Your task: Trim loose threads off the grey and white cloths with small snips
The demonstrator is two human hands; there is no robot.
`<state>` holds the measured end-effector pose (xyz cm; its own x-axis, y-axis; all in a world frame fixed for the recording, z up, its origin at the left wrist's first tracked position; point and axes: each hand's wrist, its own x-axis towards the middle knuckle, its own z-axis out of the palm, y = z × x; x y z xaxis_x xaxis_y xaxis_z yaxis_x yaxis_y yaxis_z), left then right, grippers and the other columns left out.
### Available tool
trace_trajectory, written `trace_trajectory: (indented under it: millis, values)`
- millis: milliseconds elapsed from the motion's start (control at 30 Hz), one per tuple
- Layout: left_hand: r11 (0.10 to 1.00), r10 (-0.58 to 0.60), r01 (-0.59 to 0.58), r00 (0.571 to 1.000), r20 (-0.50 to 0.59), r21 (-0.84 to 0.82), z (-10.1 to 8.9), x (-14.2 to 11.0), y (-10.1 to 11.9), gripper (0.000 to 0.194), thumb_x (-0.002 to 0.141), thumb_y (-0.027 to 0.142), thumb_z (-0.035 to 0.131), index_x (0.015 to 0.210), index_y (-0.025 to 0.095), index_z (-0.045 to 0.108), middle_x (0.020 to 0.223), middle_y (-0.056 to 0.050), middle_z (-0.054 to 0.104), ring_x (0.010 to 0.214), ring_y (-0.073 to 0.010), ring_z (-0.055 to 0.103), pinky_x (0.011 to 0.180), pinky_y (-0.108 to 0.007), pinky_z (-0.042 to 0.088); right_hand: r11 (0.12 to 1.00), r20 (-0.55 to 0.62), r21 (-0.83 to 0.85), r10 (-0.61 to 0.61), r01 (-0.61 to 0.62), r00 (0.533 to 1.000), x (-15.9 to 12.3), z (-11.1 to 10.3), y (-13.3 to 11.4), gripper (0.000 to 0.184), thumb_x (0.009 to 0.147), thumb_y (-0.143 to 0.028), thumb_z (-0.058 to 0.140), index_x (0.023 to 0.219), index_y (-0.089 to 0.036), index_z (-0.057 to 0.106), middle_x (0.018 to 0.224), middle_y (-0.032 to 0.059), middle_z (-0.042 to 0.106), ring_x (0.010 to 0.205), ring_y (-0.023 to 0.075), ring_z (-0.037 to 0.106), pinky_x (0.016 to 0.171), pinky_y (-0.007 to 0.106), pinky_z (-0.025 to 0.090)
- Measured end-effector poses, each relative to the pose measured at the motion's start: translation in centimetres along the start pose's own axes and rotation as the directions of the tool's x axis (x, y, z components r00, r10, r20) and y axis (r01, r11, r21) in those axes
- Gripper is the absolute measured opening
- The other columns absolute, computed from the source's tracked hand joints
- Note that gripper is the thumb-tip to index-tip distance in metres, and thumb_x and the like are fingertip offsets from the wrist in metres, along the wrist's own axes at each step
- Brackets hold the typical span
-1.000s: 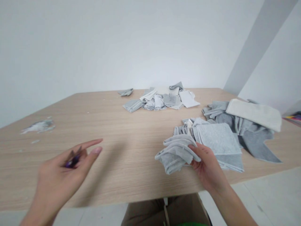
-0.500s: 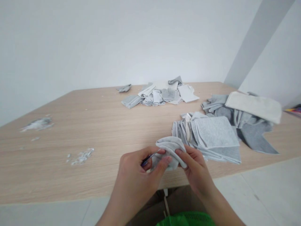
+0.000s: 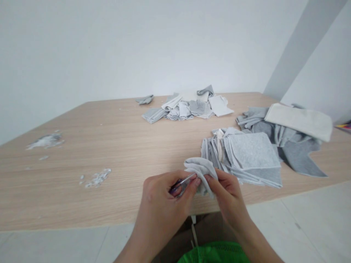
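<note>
A folded, pale grey piece of cloth (image 3: 201,165) is held up between both hands above the table's near edge. My left hand (image 3: 164,199) is closed around a thin metal-tipped tool with a dark purple handle (image 3: 177,185). Its metal end lies along the thumb and index fingertip, right at the cloth's left side. Whether it is a seam ripper or small scissors, I cannot tell. My right hand (image 3: 229,191) pinches the cloth's right side between thumb and fingers. The lower part of the cloth is partly hidden by the hands.
To the right lie a stack of grey cloth squares (image 3: 251,151) and a heap of darker cloths (image 3: 301,153) under a cream piece (image 3: 298,120). More folded cloths (image 3: 201,107) sit at the back. White scraps (image 3: 98,178) and lint (image 3: 46,141) lie on the left.
The tool's metal end now shows more, angled up towards the cloth. My left hand has shifted slightly right, and the cloth is bunched more narrowly between the hands.
</note>
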<state>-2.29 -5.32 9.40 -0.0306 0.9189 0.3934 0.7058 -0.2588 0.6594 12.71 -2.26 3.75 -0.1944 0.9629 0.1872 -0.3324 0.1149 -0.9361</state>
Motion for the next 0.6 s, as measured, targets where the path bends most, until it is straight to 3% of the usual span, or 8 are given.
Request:
trace_trajectory:
  millis: [167,300,400,467,533,600]
  values:
    - [0.999,-0.016,0.017,1.0,0.011,-0.036,-0.1,0.1,-0.3,0.014,0.081,0.029,0.068,0.074,0.021,0.076,0.044,0.007,0.041,0.041,-0.0067,0.035,0.041,-0.018,0.028,0.997,0.014,0.062,0.04,-0.041,0.999,0.1,0.1,0.5,0.02,0.089,-0.036,0.067,0.101,-0.026,0.079,0.083,0.0019,0.073,0.077,0.0156,0.064,0.072,0.025,0.049]
    - [0.998,-0.023,0.018,0.996,-0.08,-0.062,-1.4,-0.2,-1.8,0.019,0.08,0.035,0.068,0.072,0.021,0.076,0.044,0.008,0.032,0.04,-0.0068,0.033,0.041,-0.019,0.027,0.985,-0.003,0.152,0.079,-0.078,0.997,0.1,-0.2,0.8,0.019,0.088,-0.036,0.067,0.099,-0.025,0.079,0.085,0.0019,0.074,0.076,0.015,0.064,0.074,0.026,0.049]
    - [0.995,-0.097,0.095,0.966,-0.239,-0.02,-3.6,-0.2,-4.6,0.025,0.076,0.044,0.071,0.07,0.02,0.075,0.048,0.006,0.038,0.043,-0.0086,0.039,0.043,-0.02,0.03,0.981,-0.036,0.174,0.098,-0.09,0.995,0.1,-0.6,0.7,0.018,0.086,-0.035,0.07,0.097,-0.024,0.079,0.085,0.0022,0.074,0.076,0.0147,0.064,0.071,0.024,0.049]
    - [0.971,-0.199,0.227,0.944,-0.262,0.081,-5.5,0.3,-7.2,0.028,0.074,0.047,0.071,0.075,0.02,0.074,0.052,0.005,0.045,0.048,-0.0099,0.043,0.05,-0.021,0.034,0.974,-0.057,0.198,0.127,-0.113,0.99,0.1,-0.8,0.5,0.018,0.085,-0.035,0.071,0.096,-0.024,0.079,0.084,0.0024,0.074,0.075,0.0149,0.064,0.069,0.024,0.049]
    - [0.901,-0.288,0.355,0.919,-0.269,0.249,-7.6,1.1,-10.3,0.033,0.076,0.05,0.069,0.086,0.019,0.075,0.058,0.004,0.053,0.052,-0.0112,0.045,0.052,-0.022,0.033,0.964,-0.078,0.234,0.148,-0.126,0.986,0.1,-0.9,0.2,0.017,0.082,-0.035,0.074,0.093,-0.024,0.08,0.081,0.0023,0.074,0.073,0.0148,0.064,0.069,0.024,0.05]
    - [0.788,-0.296,0.389,0.919,-0.259,0.477,-9.8,2.0,-13.9,0.034,0.079,0.048,0.065,0.093,0.018,0.075,0.064,0.001,0.059,0.059,-0.0141,0.052,0.06,-0.024,0.035,0.954,-0.099,0.276,0.153,-0.121,0.983,0.2,-0.9,0.0,0.016,0.079,-0.036,0.077,0.089,-0.025,0.08,0.079,0.0017,0.073,0.069,0.0138,0.063,0.067,0.023,0.05]
